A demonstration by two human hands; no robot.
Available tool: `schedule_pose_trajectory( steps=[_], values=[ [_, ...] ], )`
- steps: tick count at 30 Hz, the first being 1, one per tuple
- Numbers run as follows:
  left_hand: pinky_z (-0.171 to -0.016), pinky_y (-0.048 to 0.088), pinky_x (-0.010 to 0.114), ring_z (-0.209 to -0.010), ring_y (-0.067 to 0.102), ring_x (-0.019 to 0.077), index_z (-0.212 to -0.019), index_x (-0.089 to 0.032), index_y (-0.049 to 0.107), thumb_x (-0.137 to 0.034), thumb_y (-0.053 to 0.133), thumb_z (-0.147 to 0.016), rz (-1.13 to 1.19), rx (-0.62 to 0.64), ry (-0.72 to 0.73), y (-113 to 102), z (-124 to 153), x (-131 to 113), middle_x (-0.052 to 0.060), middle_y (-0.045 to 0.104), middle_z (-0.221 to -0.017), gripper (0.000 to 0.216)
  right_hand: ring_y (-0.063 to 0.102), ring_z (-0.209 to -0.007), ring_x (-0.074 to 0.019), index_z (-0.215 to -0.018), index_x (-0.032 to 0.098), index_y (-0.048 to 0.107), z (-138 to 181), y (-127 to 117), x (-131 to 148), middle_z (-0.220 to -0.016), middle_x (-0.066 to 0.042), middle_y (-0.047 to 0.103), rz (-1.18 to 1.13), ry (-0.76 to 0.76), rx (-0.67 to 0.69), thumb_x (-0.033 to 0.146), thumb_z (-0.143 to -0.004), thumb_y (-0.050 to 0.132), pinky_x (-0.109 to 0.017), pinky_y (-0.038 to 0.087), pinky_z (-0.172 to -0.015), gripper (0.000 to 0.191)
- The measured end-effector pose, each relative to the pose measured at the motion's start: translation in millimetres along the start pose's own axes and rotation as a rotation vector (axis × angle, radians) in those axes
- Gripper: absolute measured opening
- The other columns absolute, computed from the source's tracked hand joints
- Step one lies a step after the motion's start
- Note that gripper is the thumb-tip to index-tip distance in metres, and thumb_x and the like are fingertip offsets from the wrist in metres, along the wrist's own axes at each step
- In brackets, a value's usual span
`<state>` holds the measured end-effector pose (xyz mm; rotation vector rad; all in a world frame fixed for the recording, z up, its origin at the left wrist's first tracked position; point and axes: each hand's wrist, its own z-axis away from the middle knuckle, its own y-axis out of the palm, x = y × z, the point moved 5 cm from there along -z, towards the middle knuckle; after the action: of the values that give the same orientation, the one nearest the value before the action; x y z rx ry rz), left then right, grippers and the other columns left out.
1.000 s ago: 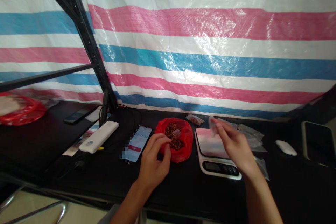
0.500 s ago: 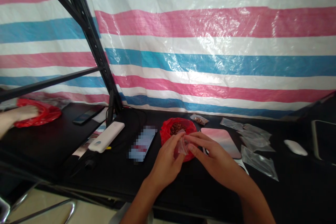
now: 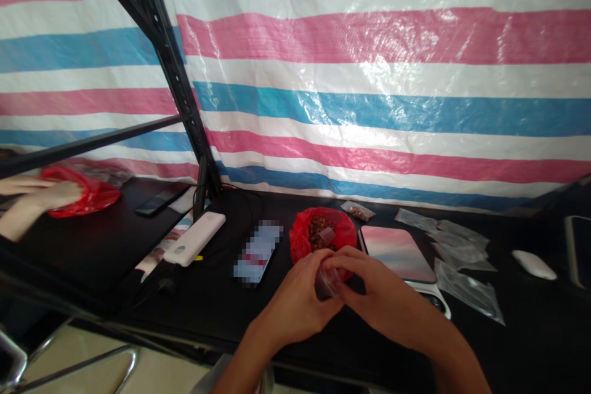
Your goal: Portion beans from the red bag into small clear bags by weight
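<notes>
My left hand (image 3: 302,298) and my right hand (image 3: 381,292) meet at the near edge of a red plastic bag (image 3: 300,237). Between their fingertips they pinch a small clear plastic bag (image 3: 329,283), partly covered by the fingers. Brown pieces (image 3: 318,221) too small to name lie inside the open red bag. On top of them rests a small see-through object (image 3: 327,235), perhaps a little cup. Behind is a small clear bag with brown pieces (image 3: 359,212). A flat scale with a shiny top (image 3: 397,252) sits right of the red bag.
Several flat clear bags (image 3: 468,289) lie at the right, beside a white rounded case or mouse (image 3: 534,265). Left are a phone (image 3: 259,252) and a white power bank (image 3: 196,239). Past the black metal post (image 3: 182,86), another person's hands (image 3: 55,194) are at a red bag (image 3: 99,194).
My hands have drawn slightly toward me with the clear bag, uncovering the see-through object in the red bag. The other person's second hand now shows. The view has shifted a little.
</notes>
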<state>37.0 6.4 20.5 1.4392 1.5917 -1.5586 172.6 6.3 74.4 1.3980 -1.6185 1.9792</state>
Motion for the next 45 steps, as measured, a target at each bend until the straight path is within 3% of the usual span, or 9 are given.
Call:
schedule_pose_trajectory(
  steps=[5, 10, 14, 20, 23, 27, 32, 36, 45],
  values=[
    [-0.099, 0.052, 0.035, -0.114, 0.068, 0.024, -0.143, -0.026, 0.049, -0.026, 0.071, -0.085, 0.19, -0.036, -0.105, 4, 0, 4, 0.008, 0.069, -0.132, 0.062, 0.066, -0.088, -0.0175, -0.098, 0.023, 0.067, -8, -2, -11, -0.096, -0.002, 0.071, -0.11, 0.054, -0.133, 0.017, -0.091, 0.055, -0.031, 0.052, -0.082, 0.015],
    [-0.09, 0.052, 0.032, -0.098, 0.069, 0.0224, -0.123, -0.024, 0.065, -0.028, 0.071, -0.087, 0.192, -0.009, -0.041, 0, -2, 2, 0.004, 0.075, -0.115, 0.037, 0.067, -0.073, -0.0171, -0.104, 0.023, 0.065, -12, -1, -18, -0.083, 0.0, 0.071, -0.22, 0.081, -0.194, 0.029, -0.093, 0.057, -0.028, 0.052, -0.066, 0.014],
    [-0.085, 0.05, 0.032, -0.094, 0.068, 0.0225, -0.117, -0.024, 0.066, -0.032, 0.066, -0.091, 0.092, -0.075, -0.038, -20, -2, 9, 0.005, 0.075, -0.108, 0.027, 0.07, -0.093, -0.0212, -0.105, 0.023, 0.068, -23, -14, -25, -0.104, -0.005, 0.075, -0.014, 0.057, -0.325, 0.031, -0.097, 0.052, -0.035, 0.054, -0.088, 0.02],
    [-0.074, 0.043, 0.033, -0.08, 0.064, 0.0236, -0.092, -0.022, 0.057, -0.043, 0.051, -0.1, -0.097, -0.252, -0.228, -36, 1, 29, 0.005, 0.069, -0.085, 0.022, 0.059, -0.127, -0.0286, -0.116, 0.023, 0.072, -60, -11, -51, -0.126, -0.008, 0.073, 0.462, -0.008, -0.151, 0.007, -0.081, 0.058, -0.05, 0.034, -0.111, 0.041],
    [-0.075, 0.043, 0.034, -0.082, 0.063, 0.0237, -0.093, -0.023, 0.052, -0.041, 0.048, -0.1, -0.099, -0.278, -0.293, -26, 2, 34, 0.006, 0.066, -0.088, 0.02, 0.058, -0.127, -0.0293, -0.112, 0.024, 0.073, -63, -8, -63, -0.124, -0.008, 0.074, 0.559, 0.044, -0.177, 0.006, -0.084, 0.056, -0.053, 0.03, -0.11, 0.037],
    [-0.079, 0.044, 0.034, -0.087, 0.062, 0.0245, -0.093, -0.022, 0.049, -0.032, 0.062, -0.091, -0.117, -0.351, -0.315, -15, 1, 37, 0.006, 0.06, -0.094, 0.016, 0.058, -0.125, -0.0288, -0.106, 0.024, 0.073, -54, -6, -63, -0.119, -0.007, 0.075, 0.605, 0.071, -0.158, 0.002, -0.079, 0.056, -0.051, 0.028, -0.107, 0.039],
    [-0.078, 0.044, 0.033, -0.089, 0.062, 0.0243, -0.092, -0.024, 0.048, -0.016, 0.063, -0.085, -0.115, -0.366, -0.312, -6, -8, 39, 0.004, 0.06, -0.09, 0.019, 0.058, -0.121, -0.0326, -0.114, 0.02, 0.073, -50, -4, -61, -0.123, -0.012, 0.072, 0.666, 0.162, -0.1, 0.004, -0.078, 0.058, -0.048, 0.031, -0.1, 0.042],
    [-0.077, 0.043, 0.033, -0.084, 0.059, 0.0234, -0.085, -0.024, 0.048, -0.006, 0.06, -0.078, -0.154, -0.404, -0.308, -5, -17, 35, 0.002, 0.059, -0.083, 0.023, 0.06, -0.119, -0.0301, -0.115, 0.018, 0.074, -54, 1, -64, -0.123, -0.013, 0.071, 0.599, 0.154, -0.126, 0.005, -0.079, 0.058, -0.042, 0.036, -0.097, 0.041],
    [-0.073, 0.045, 0.027, -0.071, 0.055, 0.0148, -0.082, -0.022, 0.051, -0.006, 0.053, -0.071, 0.248, -0.468, -0.187, -9, -27, 39, -0.003, 0.055, -0.075, 0.02, 0.065, -0.113, -0.0254, -0.119, 0.018, 0.073, -59, 8, -69, -0.122, -0.011, 0.071, 0.336, -0.008, -0.286, 0.002, -0.084, 0.054, -0.038, 0.045, -0.103, 0.043]
  ],
)
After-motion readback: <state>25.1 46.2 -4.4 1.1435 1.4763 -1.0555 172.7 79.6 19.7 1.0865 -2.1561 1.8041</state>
